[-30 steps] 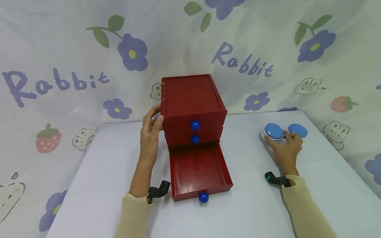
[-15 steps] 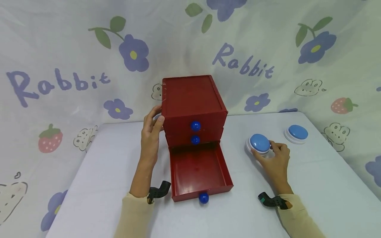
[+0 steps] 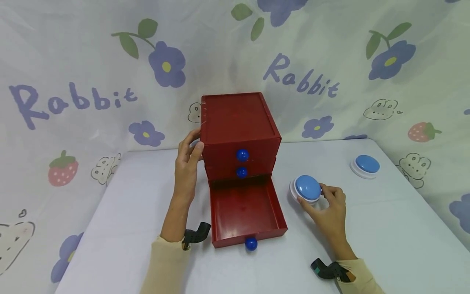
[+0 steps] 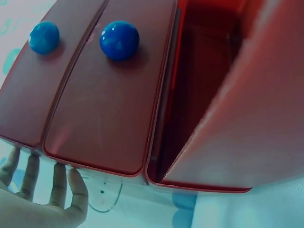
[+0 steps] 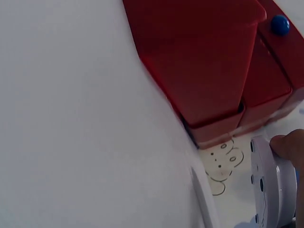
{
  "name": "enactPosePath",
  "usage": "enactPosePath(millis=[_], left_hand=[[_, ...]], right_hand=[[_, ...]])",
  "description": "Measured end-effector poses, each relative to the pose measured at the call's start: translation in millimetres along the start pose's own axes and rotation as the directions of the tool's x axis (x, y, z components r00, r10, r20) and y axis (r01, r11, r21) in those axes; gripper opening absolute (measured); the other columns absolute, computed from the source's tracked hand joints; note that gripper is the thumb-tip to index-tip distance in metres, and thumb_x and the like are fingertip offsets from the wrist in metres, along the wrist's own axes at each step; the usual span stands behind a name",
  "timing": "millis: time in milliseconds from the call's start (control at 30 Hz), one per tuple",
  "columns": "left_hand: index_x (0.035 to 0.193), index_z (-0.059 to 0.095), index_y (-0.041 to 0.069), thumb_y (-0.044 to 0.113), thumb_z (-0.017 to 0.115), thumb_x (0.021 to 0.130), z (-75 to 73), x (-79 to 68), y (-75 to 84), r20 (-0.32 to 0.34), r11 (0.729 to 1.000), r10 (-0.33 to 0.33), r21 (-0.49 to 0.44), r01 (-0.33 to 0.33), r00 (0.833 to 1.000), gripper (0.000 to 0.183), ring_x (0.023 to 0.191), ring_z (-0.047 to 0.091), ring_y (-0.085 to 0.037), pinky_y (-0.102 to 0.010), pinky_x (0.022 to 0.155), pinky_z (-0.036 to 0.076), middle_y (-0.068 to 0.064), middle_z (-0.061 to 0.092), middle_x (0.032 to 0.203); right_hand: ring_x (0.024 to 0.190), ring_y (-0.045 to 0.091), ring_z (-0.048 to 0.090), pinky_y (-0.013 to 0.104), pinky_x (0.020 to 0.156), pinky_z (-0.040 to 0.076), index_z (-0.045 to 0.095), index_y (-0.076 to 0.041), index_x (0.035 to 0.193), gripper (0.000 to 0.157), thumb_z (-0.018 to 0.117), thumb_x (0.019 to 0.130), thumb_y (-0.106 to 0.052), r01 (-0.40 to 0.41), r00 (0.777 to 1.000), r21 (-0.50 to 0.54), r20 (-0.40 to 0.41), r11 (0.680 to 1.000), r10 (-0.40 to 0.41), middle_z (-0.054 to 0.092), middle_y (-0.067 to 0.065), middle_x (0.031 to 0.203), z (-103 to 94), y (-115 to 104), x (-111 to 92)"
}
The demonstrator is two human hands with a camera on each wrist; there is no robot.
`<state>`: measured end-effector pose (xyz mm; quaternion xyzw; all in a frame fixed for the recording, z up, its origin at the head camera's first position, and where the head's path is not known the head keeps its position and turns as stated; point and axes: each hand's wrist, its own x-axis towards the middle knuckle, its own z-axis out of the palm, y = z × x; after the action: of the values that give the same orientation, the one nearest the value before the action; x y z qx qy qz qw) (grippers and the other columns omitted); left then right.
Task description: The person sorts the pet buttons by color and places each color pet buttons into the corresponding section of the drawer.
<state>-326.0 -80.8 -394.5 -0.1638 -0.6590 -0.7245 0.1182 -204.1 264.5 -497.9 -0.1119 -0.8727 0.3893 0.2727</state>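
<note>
A red drawer cabinet [image 3: 235,118] with blue knobs stands in the middle of the table, its bottom drawer [image 3: 244,210] pulled out with a bare floor. My left hand [image 3: 186,167] rests against the cabinet's left side, fingertips touching the wall near the two upper drawers, which are closed. To the right of the cabinet, my right hand [image 3: 327,208] pinches a round push button [image 3: 307,188] with a blue dome and white base between thumb and fingers. Seen by the right wrist camera, the button's white underside [image 5: 263,185] shows small dark holes, tilted off the table.
A second blue-and-white push button [image 3: 367,164] sits at the table's back right. Behind the white table [image 3: 136,212] hangs a cloth [image 3: 227,49] printed with flowers, strawberries and rabbits. The pulled-out drawer's blue knob [image 3: 251,244] juts toward me.
My right hand has carried one push button leftward and nearer, away from the other one and toward the open drawer. The left hand and the cabinet have stayed put.
</note>
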Motion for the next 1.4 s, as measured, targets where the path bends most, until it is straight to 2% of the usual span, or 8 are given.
enactPosePath(millis=[333, 433, 567, 667, 733, 1067, 1233, 1400], left_hand=[[0.148, 0.049, 0.025, 0.036, 0.055, 0.102, -0.5, -0.3, -1.7, 0.009, 1.000, 0.011, -0.010, -0.011, 1.000, 0.048, 0.125, 0.048, -0.024, -0.036, 0.096, 0.043, 0.002, 0.040, 0.147], [0.149, 0.047, 0.019, 0.031, 0.053, 0.102, 3.0, -2.6, 13.0, 0.012, 1.000, -0.002, -0.005, 0.002, 1.000, 0.049, 0.126, 0.048, -0.024, -0.034, 0.096, 0.043, 0.000, 0.040, 0.147], [0.150, 0.045, 0.012, 0.026, 0.051, 0.102, 8.0, -5.8, 32.4, 0.016, 1.000, -0.027, 0.001, 0.027, 1.000, 0.050, 0.126, 0.047, -0.023, -0.034, 0.096, 0.043, -0.002, 0.040, 0.147], [0.149, 0.046, 0.013, 0.026, 0.051, 0.102, 7.8, -5.7, 32.3, 0.013, 1.000, -0.031, 0.001, 0.031, 0.999, 0.049, 0.126, 0.047, -0.023, -0.034, 0.096, 0.043, -0.003, 0.041, 0.146], [0.149, 0.046, 0.012, 0.026, 0.051, 0.102, 8.4, -5.5, 32.4, 0.010, 1.000, -0.029, 0.002, 0.029, 1.000, 0.049, 0.126, 0.047, -0.024, -0.034, 0.096, 0.043, -0.003, 0.041, 0.146], [0.150, 0.044, 0.012, 0.026, 0.052, 0.101, 8.7, -5.7, 32.6, 0.012, 0.999, -0.035, 0.008, 0.035, 0.999, 0.051, 0.128, 0.046, -0.024, -0.035, 0.097, 0.043, -0.003, 0.039, 0.148], [0.150, 0.044, 0.011, 0.026, 0.051, 0.102, 8.7, -4.6, 32.9, 0.014, 1.000, -0.028, 0.009, 0.028, 1.000, 0.051, 0.126, 0.046, -0.024, -0.034, 0.096, 0.044, -0.003, 0.040, 0.147], [0.150, 0.045, 0.013, 0.026, 0.051, 0.102, 8.6, -4.7, 32.8, 0.008, 0.999, -0.035, 0.008, 0.035, 0.999, 0.051, 0.128, 0.044, -0.026, -0.034, 0.095, 0.043, -0.003, 0.040, 0.147]], right_hand=[[0.117, 0.030, 0.045, 0.053, 0.089, 0.043, 0.063, 0.005, 0.128, 0.070, 0.091, 0.068, -0.017, 0.036, 0.999, 0.050, -0.016, 0.998, -0.036, 0.049, 0.017, 0.112, 0.0, -19, -12], [0.117, 0.028, 0.046, 0.052, 0.089, 0.044, 0.063, 0.005, 0.127, 0.071, 0.092, 0.067, -0.017, 0.058, 0.998, 0.066, -0.022, 0.996, -0.056, 0.050, 0.017, 0.113, 1.4, -27, -18], [0.116, 0.023, 0.048, 0.040, 0.090, 0.044, 0.064, 0.003, 0.127, 0.072, 0.094, 0.064, -0.016, 0.111, 0.994, 0.084, -0.034, 0.990, -0.108, 0.051, 0.016, 0.113, 5.2, -37, -26], [0.115, 0.020, 0.048, 0.031, 0.089, 0.042, 0.066, 0.000, 0.126, 0.071, 0.095, 0.064, -0.016, 0.141, 0.990, 0.110, -0.036, 0.984, -0.138, 0.052, 0.014, 0.113, 8.7, -45, -31], [0.115, 0.018, 0.047, 0.030, 0.089, 0.041, 0.067, -0.002, 0.126, 0.070, 0.095, 0.064, -0.018, 0.156, 0.988, 0.131, -0.036, 0.979, -0.152, 0.053, 0.012, 0.112, 10.7, -50, -34], [0.114, 0.024, 0.046, 0.042, 0.083, 0.040, 0.068, -0.008, 0.125, 0.071, 0.096, 0.062, -0.022, 0.242, 0.970, 0.162, -0.015, 0.957, -0.243, 0.055, 0.009, 0.112, 22.2, -77, -49], [0.118, 0.023, 0.043, 0.047, 0.084, 0.041, 0.067, -0.011, 0.126, 0.072, 0.096, 0.062, -0.027, 0.238, 0.969, 0.148, 0.028, 0.960, -0.245, 0.054, 0.007, 0.114, 28.9, -89, -55], [0.120, 0.023, 0.041, 0.050, 0.089, 0.036, 0.068, -0.011, 0.124, 0.071, 0.096, 0.062, -0.031, 0.242, 0.965, 0.168, 0.061, 0.956, -0.255, 0.054, 0.005, 0.116, 37.8, -101, -62]])
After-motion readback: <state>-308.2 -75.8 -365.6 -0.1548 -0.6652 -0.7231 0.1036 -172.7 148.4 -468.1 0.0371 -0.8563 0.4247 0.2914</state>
